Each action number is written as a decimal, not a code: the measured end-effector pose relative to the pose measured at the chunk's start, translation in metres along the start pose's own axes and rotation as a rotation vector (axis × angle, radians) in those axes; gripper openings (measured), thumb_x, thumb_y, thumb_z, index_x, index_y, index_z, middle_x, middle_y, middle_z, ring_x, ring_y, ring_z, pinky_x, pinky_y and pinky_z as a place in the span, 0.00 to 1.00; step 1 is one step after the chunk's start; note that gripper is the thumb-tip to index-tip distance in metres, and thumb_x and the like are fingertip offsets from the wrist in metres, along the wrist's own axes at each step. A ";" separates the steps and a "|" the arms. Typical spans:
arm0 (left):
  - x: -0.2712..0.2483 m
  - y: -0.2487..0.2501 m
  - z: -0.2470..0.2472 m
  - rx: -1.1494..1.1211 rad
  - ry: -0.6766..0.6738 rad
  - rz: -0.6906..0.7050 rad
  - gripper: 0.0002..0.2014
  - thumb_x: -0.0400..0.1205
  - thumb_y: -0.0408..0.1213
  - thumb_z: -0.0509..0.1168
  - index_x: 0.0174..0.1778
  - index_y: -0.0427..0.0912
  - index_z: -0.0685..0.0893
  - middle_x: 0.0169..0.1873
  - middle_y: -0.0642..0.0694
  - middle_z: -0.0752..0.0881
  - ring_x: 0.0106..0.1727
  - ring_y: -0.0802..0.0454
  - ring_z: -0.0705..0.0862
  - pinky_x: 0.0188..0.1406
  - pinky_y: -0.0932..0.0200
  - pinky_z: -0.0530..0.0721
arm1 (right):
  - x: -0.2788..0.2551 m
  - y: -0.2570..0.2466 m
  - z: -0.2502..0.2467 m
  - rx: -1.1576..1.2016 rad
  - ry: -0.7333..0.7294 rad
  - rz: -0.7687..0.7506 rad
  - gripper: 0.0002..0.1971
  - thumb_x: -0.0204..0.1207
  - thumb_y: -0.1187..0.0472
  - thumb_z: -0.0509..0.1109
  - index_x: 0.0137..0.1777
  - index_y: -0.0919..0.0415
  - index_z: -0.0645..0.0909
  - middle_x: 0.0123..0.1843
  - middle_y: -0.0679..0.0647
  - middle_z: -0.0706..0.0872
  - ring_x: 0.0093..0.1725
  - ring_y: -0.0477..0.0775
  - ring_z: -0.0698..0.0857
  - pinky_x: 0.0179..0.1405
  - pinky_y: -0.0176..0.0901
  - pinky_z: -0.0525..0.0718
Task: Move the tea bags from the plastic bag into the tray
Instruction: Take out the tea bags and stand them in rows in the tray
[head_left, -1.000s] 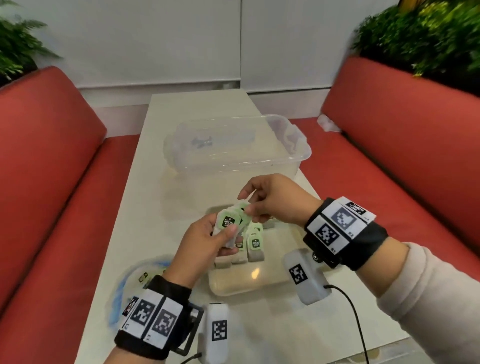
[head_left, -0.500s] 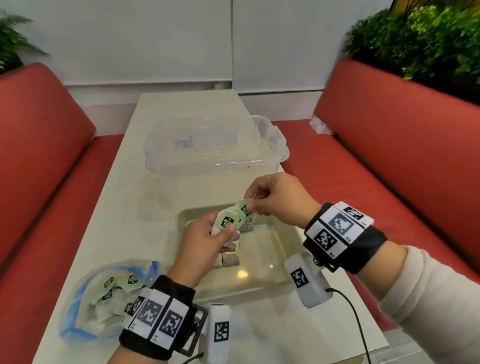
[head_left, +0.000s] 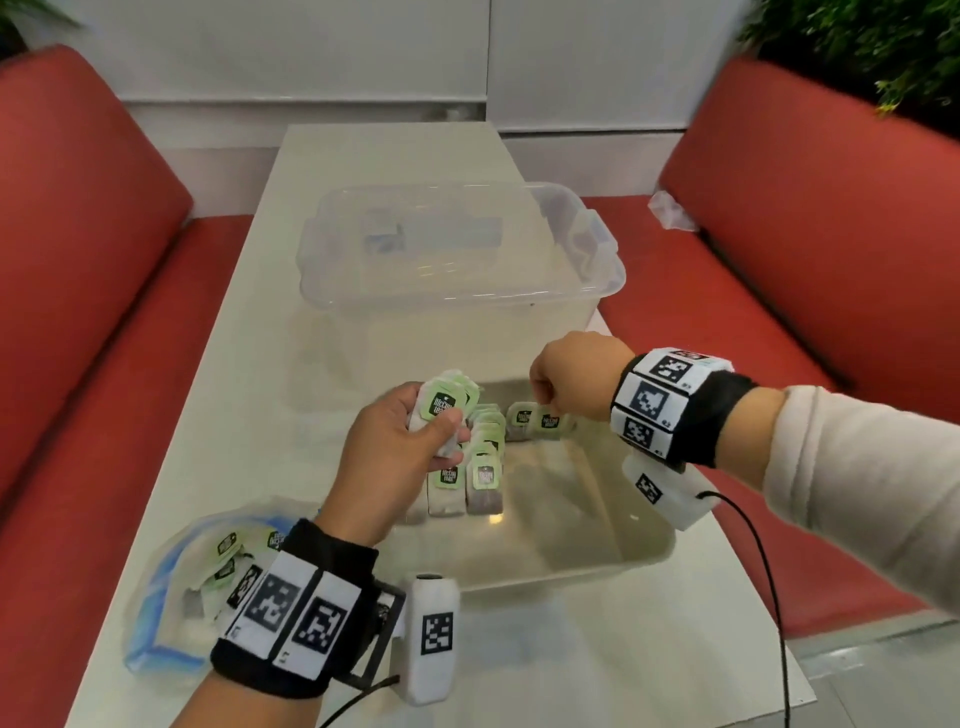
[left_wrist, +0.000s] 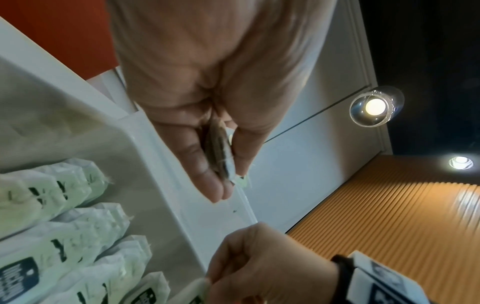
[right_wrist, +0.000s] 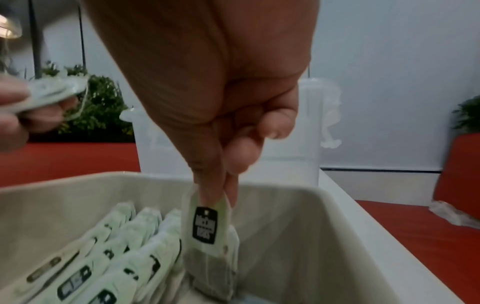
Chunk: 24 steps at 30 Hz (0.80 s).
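Observation:
The beige tray sits on the table in front of me, with rows of green-tagged tea bags standing along its left side. My left hand hovers over the tray's far left and grips a small stack of tea bags. My right hand pinches a single tea bag by its top and holds it low inside the tray, beside the standing rows. The blue-edged plastic bag lies at the table's near left, with several tea bags inside.
A clear plastic storage box stands just behind the tray. Red sofa seats flank the white table on both sides. A crumpled clear wrapper lies on the right seat. A black cable hangs from my right wrist.
My right hand has drawn one tea bag off the stack in my left hand and lowered it into the tray's far side. The left hand has stayed put.

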<state>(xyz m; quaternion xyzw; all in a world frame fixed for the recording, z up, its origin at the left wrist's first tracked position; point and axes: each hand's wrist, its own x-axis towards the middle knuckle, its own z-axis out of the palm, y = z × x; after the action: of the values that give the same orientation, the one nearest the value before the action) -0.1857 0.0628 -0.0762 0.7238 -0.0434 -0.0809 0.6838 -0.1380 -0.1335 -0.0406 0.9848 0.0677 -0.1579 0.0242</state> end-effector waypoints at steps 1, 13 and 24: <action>0.001 0.001 -0.002 -0.008 -0.002 -0.009 0.05 0.81 0.32 0.66 0.48 0.45 0.85 0.40 0.46 0.90 0.43 0.53 0.90 0.41 0.57 0.90 | 0.004 -0.002 0.003 -0.034 -0.031 -0.005 0.10 0.72 0.67 0.66 0.47 0.53 0.86 0.48 0.52 0.87 0.47 0.57 0.85 0.39 0.41 0.77; 0.005 0.003 -0.007 -0.035 -0.023 -0.062 0.05 0.80 0.31 0.66 0.48 0.45 0.84 0.40 0.46 0.89 0.42 0.57 0.90 0.41 0.59 0.90 | 0.030 -0.024 0.016 -0.273 -0.073 -0.034 0.08 0.76 0.63 0.65 0.49 0.59 0.85 0.34 0.52 0.77 0.36 0.57 0.77 0.36 0.42 0.74; 0.001 0.002 -0.010 -0.060 -0.013 -0.058 0.06 0.80 0.31 0.66 0.46 0.47 0.84 0.39 0.47 0.89 0.41 0.56 0.90 0.39 0.60 0.90 | 0.030 -0.038 0.016 -0.441 -0.126 -0.096 0.04 0.76 0.68 0.63 0.43 0.60 0.78 0.37 0.53 0.76 0.39 0.57 0.77 0.39 0.43 0.76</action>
<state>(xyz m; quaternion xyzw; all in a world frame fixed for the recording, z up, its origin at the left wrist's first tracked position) -0.1831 0.0729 -0.0739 0.7033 -0.0243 -0.1064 0.7025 -0.1196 -0.0935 -0.0666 0.9395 0.1456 -0.2014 0.2355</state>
